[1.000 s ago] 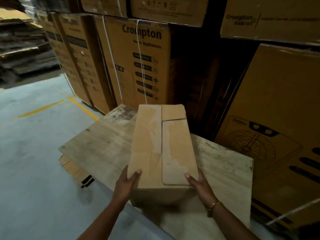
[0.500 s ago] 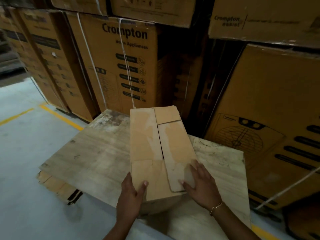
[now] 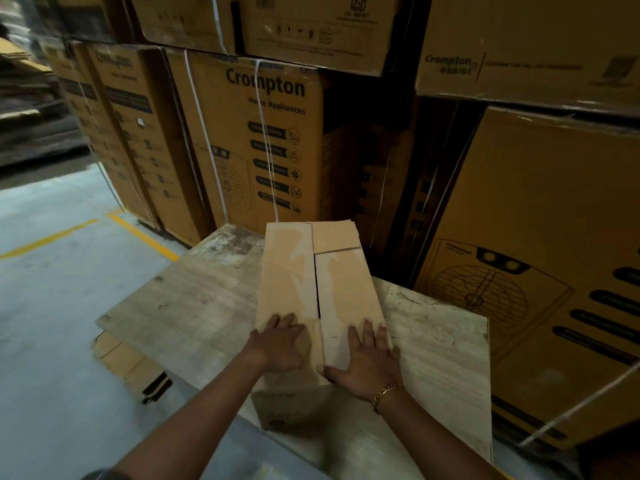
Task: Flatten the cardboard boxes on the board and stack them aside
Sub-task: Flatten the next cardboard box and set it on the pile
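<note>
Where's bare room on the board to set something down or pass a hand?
Two bare patches on the board: a wide one left of the box, out to the floor edge; a narrower one right of it, toward the fan carton. Crowded: stacked cartons close behind the box; left hand and right hand press flat on its near end.

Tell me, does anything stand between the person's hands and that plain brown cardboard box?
Nothing visible does. The left hand and right hand both lie flat on the top flaps of the plain brown cardboard box, which stands on the pale wooden board.
</note>
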Demonstrator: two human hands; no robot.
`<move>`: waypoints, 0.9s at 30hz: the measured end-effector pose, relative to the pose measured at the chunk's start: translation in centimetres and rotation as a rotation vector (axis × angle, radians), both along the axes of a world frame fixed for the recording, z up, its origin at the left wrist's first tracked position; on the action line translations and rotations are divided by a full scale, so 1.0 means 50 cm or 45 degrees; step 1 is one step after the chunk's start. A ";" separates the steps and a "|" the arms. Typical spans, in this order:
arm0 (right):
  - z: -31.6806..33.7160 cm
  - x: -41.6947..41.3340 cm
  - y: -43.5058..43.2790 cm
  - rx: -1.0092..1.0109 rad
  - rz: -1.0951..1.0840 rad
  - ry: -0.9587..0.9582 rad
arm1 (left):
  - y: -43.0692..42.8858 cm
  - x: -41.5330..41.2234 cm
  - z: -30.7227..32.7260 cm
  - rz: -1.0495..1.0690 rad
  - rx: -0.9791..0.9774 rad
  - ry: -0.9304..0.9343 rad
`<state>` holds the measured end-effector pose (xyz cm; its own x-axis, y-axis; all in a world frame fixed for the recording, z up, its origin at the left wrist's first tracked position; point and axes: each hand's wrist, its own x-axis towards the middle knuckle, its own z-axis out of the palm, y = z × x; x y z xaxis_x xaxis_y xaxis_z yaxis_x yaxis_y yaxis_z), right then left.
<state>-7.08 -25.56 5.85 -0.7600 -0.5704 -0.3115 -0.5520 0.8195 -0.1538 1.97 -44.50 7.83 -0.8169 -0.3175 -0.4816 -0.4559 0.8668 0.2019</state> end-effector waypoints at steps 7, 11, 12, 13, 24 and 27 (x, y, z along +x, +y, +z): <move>0.007 -0.010 -0.018 0.064 0.033 0.030 | 0.056 0.044 -0.088 0.131 -0.287 0.439; 0.019 -0.020 -0.052 0.088 -0.035 0.006 | 0.055 0.043 -0.111 0.123 -0.370 0.545; 0.017 -0.022 -0.060 0.087 -0.058 0.009 | 0.054 0.042 -0.115 0.116 -0.385 0.551; 0.015 -0.025 -0.069 0.083 -0.081 0.014 | 0.053 0.040 -0.117 0.109 -0.397 0.557; 0.035 -0.059 -0.103 0.100 -0.098 -0.066 | 0.047 0.041 -0.129 0.136 -0.387 0.619; 0.028 -0.056 -0.090 0.080 -0.074 -0.036 | 0.048 0.042 -0.129 0.137 -0.373 0.618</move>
<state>-9.89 -30.06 7.26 -0.7816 -0.5044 -0.3671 -0.4996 0.8585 -0.1160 4.07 -42.10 1.38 -0.8780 -0.4748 0.0605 -0.4598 0.8719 0.1686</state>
